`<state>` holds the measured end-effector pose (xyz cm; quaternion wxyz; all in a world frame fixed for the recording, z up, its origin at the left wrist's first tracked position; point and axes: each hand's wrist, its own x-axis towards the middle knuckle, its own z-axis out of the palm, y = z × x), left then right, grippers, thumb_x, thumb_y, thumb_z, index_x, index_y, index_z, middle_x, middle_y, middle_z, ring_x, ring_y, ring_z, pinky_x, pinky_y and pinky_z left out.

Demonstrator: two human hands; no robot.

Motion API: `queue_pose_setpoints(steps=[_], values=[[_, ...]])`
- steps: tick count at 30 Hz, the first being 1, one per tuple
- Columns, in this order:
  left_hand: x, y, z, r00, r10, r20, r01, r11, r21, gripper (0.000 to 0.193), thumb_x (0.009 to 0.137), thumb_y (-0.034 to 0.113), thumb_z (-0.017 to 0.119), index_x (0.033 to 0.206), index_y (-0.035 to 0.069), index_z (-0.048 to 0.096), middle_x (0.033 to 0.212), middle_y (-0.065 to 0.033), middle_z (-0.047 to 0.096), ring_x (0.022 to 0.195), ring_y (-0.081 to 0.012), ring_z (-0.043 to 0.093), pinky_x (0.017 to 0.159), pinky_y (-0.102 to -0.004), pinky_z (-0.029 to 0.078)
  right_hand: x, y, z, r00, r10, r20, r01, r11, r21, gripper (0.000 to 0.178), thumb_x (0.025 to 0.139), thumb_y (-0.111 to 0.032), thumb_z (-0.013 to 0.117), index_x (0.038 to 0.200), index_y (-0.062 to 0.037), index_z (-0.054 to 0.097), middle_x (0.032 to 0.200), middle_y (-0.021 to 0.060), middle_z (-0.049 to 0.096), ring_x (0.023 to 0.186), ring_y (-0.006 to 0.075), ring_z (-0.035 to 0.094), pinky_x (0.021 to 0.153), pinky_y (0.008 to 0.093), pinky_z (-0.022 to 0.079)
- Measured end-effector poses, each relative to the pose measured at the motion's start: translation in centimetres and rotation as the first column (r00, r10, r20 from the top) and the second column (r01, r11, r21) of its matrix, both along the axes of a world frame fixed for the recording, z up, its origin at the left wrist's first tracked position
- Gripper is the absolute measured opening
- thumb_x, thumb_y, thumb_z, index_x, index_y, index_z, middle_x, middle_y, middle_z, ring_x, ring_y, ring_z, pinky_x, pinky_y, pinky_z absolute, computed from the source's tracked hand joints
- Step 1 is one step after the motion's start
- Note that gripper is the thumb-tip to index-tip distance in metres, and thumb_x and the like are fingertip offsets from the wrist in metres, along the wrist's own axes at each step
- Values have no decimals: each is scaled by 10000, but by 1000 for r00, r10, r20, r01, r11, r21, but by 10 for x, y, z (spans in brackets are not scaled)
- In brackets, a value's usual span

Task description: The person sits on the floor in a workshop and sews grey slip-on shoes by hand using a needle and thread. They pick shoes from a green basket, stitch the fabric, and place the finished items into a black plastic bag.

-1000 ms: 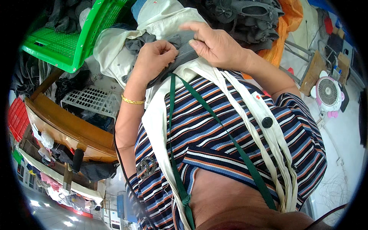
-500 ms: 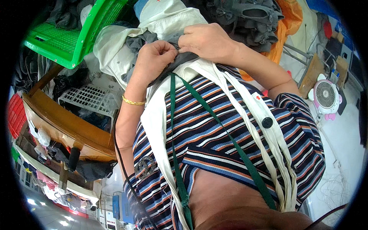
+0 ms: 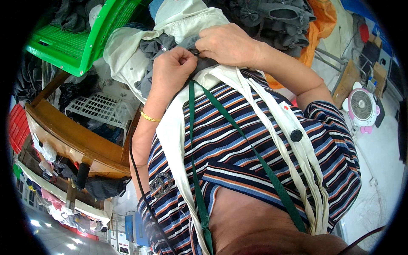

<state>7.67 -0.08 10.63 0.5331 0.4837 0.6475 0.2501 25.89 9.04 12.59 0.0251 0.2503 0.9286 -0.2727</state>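
Close together over my lap, my hands work at a dark grey piece of cloth [image 3: 208, 63]. My left hand [image 3: 173, 70], with a yellow bracelet at its wrist, is closed with thumb and forefinger pinched. My right hand [image 3: 227, 44] is closed too, its fingertips on the cloth beside the left thumb. A small dark bit shows between the two pinches, too small to name. More grey cloth [image 3: 157, 46] lies bunched beyond my left hand, with a small shiny spot on it. Beneath is a cream apron [image 3: 123, 53] spread over my lap.
A green plastic crate [image 3: 91, 42] holding grey cloth pieces stands at the far left. Below it are a wooden table [image 3: 80, 140] and a white plastic basket [image 3: 100, 106]. Grey cloth pieces [image 3: 280, 21] pile up at the far right by orange sheeting [image 3: 321, 21]. A fan [image 3: 361, 104] stands right.
My left hand has turned and its fingers have curled in more. My right hand has shifted slightly left. More of the grey cloth beyond my left hand shows.
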Motion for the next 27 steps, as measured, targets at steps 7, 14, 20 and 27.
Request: queue_pose_setpoints(steps=[7,14,20,27], values=[[-5,4,-5,995,-98,-9,98,988,122,105,860,88,647,907,-2,675,779,-141,667,675,-233,642,652,-313,505,-1,3,-5,998,56,-7,-56,997,45,83,846,-148,653,842,-69,681,830,85,620,831,246,638,695,355,512],[-13,7,-25,991,-136,9,129,957,261,56,862,47,661,905,16,680,842,-109,617,788,-219,606,725,-296,482,8,12,-28,987,101,-127,-114,989,-95,119,816,-199,664,866,-92,650,858,97,607,885,310,637,707,419,506],[-11,-1,-46,971,-13,237,-22,989,146,90,805,19,740,875,4,684,833,-31,610,772,-137,567,711,-255,463,4,-9,-46,867,-152,-475,0,952,-305,124,827,-204,689,897,-105,662,802,92,586,789,314,629,699,409,501],[-20,-11,-53,982,22,187,-51,987,155,102,808,43,762,857,-6,688,805,-19,590,752,-116,540,697,-253,453,-2,-19,-45,898,-24,-439,-47,987,-152,117,873,-165,677,936,-71,644,858,94,632,802,274,629,727,365,507]])
